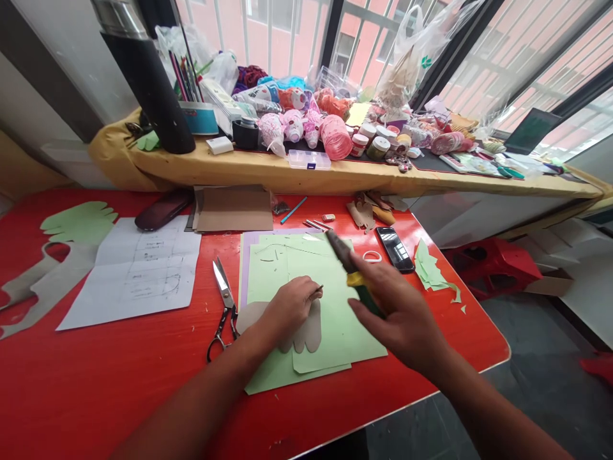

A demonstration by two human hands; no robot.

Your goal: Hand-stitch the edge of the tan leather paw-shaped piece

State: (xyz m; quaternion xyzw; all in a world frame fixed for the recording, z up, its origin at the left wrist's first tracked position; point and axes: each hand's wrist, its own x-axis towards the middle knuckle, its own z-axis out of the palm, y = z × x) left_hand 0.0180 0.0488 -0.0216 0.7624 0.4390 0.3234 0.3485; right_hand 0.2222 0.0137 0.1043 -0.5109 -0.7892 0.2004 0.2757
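Dark sliver [320, 289]: small, thin, pinched at the fingertips of the left hand [294, 303], above green paper [345, 345]; material too small to tell.
Pliers [357, 280]: one, yellow-and-green grips, held in the right hand [405, 310]; jaws look together, though blur leaves this uncertain.
Left hand: narrow, thumb and finger meeting on the dark sliver; forearm crosses the grey cutout.
Right hand: wrapped around the pliers' grips, thumb on the near side; appears raised over the sheet.
Sliver to pliers: left hand nearer; pliers' head lies beyond and slightly right of the sliver, apart from it. Pliers' long axis runs from near right to far left, nose pointing past the sliver, not at it.
Grey cutout [312, 332]: under the left hand, rounded lobes toward the wearer; middle hidden.
Thin strand [268, 247]: dark, across the far part of the green paper; short bits beside it.
Scissors [228, 303]: on the red tabletop [143, 377], just left of the cutout, points away from the wearer.
Phone [394, 249]: right of the paper, beyond the right hand.
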